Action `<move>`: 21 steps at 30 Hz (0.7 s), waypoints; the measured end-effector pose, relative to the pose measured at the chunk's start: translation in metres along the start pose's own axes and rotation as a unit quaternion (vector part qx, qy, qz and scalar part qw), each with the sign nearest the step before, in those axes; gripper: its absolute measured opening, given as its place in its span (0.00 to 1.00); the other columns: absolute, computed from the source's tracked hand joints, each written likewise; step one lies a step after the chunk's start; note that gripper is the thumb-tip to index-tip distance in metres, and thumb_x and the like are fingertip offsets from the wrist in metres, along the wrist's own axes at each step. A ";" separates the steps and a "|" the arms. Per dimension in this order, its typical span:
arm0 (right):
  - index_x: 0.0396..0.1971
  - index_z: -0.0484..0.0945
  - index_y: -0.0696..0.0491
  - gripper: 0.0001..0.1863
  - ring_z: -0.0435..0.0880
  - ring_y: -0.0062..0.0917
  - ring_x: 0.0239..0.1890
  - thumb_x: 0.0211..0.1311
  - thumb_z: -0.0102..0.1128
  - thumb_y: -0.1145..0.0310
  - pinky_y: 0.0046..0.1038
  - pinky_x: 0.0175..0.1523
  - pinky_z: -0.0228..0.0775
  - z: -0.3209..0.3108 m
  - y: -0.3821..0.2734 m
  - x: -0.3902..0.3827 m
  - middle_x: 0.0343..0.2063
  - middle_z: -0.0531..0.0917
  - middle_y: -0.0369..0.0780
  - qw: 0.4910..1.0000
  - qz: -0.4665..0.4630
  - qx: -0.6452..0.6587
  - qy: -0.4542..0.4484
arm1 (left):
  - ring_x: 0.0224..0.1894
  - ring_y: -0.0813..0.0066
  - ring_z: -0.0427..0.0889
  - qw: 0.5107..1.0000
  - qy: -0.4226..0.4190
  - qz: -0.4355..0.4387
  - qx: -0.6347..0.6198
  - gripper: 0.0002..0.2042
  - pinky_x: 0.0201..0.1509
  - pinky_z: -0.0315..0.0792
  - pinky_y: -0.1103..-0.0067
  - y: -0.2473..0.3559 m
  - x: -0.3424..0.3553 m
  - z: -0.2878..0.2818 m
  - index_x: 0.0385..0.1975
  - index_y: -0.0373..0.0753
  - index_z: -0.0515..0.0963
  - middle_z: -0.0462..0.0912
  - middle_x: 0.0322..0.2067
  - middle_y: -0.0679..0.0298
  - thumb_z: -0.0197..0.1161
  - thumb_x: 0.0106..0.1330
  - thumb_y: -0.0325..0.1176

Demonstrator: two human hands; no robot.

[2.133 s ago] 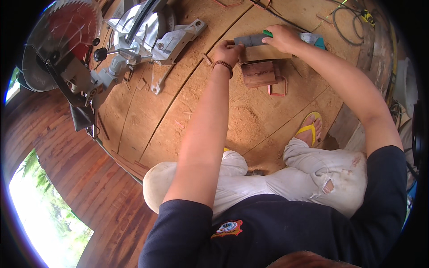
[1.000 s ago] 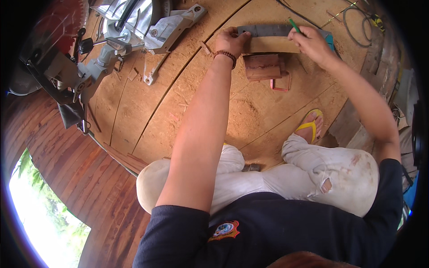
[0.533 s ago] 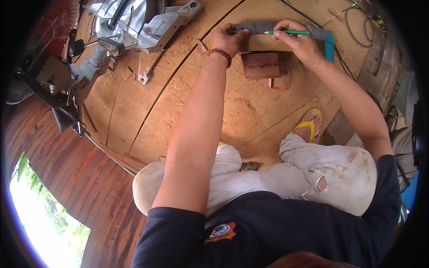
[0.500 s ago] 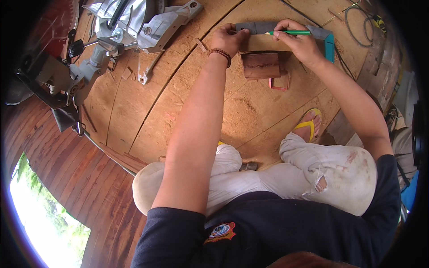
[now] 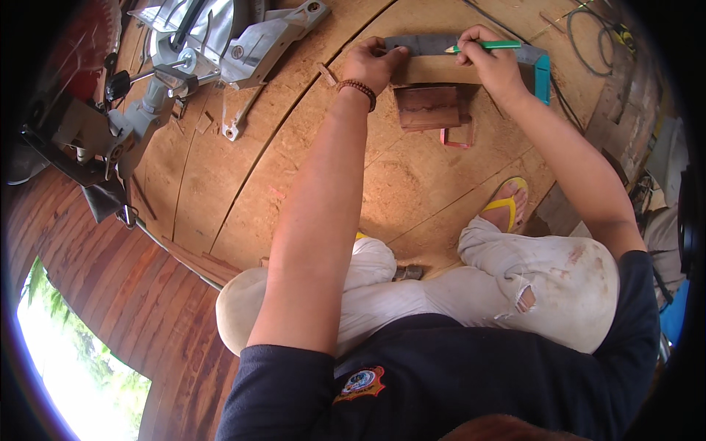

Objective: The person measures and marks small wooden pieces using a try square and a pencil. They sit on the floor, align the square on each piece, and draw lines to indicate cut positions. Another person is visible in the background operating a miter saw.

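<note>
My left hand (image 5: 369, 65) grips the left end of a board (image 5: 434, 71) with a tan face, its thumb on the grey strip (image 5: 426, 45) along the far edge. In my right hand (image 5: 494, 65) is a green pencil (image 5: 502, 45), pinched near its point. The pencil tip points left, over the grey strip; I cannot tell whether it touches. A turquoise piece (image 5: 542, 79) stands at the board's right end. Just nearer to me are a dark reddish wood block (image 5: 428, 109) and a small red rectangular frame (image 5: 459, 139).
A metal saw machine (image 5: 206, 55) stands at the far left, with a metal arm (image 5: 239, 117) reaching over the dusty wooden floor (image 5: 294, 220). Cables (image 5: 604, 51) lie at the far right. A foot in a yellow sandal (image 5: 507, 205) rests below the block.
My right hand and the pencil have shifted slightly right and upward along the strip. My left hand stays on the board's left end.
</note>
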State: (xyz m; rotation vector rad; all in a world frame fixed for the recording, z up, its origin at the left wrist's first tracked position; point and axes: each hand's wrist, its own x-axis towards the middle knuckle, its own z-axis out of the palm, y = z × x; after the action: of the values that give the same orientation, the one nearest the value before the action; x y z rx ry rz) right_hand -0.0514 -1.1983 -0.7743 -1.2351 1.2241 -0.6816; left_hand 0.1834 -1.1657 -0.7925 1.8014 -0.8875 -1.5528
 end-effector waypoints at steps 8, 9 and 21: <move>0.37 0.77 0.55 0.06 0.78 0.15 0.29 0.67 0.56 0.68 0.20 0.36 0.71 -0.007 -0.003 -0.003 0.26 0.80 0.33 0.999 0.040 -0.014 -0.026 | 0.32 0.79 0.80 0.999 0.007 0.010 0.032 0.17 0.38 0.76 0.80 0.001 -0.002 -0.001 0.37 0.33 0.79 0.83 0.31 0.65 0.74 0.58 0.39; 0.37 0.78 0.54 0.07 0.78 0.14 0.30 0.66 0.57 0.67 0.19 0.37 0.71 -0.006 -0.002 -0.005 0.26 0.81 0.33 0.999 0.023 -0.026 -0.034 | 0.32 0.78 0.81 1.000 -0.003 0.011 0.015 0.17 0.37 0.76 0.80 0.000 -0.001 -0.001 0.37 0.32 0.78 0.83 0.32 0.63 0.73 0.59 0.38; 0.42 0.77 0.54 0.07 0.78 0.13 0.32 0.69 0.58 0.68 0.19 0.39 0.72 -0.001 0.004 -0.005 0.32 0.84 0.34 0.989 -0.004 -0.141 -0.051 | 0.32 0.77 0.83 1.000 -0.003 0.020 0.018 0.15 0.34 0.79 0.80 -0.010 0.008 0.001 0.39 0.32 0.77 0.84 0.33 0.61 0.71 0.62 0.36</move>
State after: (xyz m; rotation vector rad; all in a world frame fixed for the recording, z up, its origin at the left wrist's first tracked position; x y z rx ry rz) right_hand -0.0546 -1.1927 -0.7766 -1.4895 1.2604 -0.4558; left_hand 0.1842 -1.1657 -0.8053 1.7942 -0.9536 -1.5262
